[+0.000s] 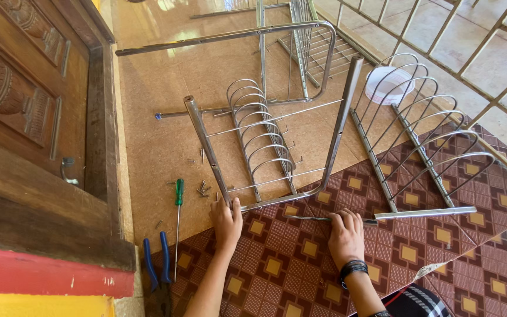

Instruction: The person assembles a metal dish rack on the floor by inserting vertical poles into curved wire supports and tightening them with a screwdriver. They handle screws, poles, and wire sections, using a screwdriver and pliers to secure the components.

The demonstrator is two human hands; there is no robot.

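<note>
My left hand (227, 220) curls closed on the steel rack frame (268, 155) at its near corner, on the mat's (277, 264) far edge | right hand (345, 232) pins a thin metal rod (309, 218) flat, fingers closed over it | frame likely light, rigid, slick; best gripped at tube corners | green screwdriver (178, 199) left.

Bright daylight, glare on floor upper centre, sharp focus, wide-angle edge bending

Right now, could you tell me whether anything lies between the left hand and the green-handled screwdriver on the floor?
Almost nothing: only a few loose screws lie on the bare floor between the left hand and the screwdriver.
</note>
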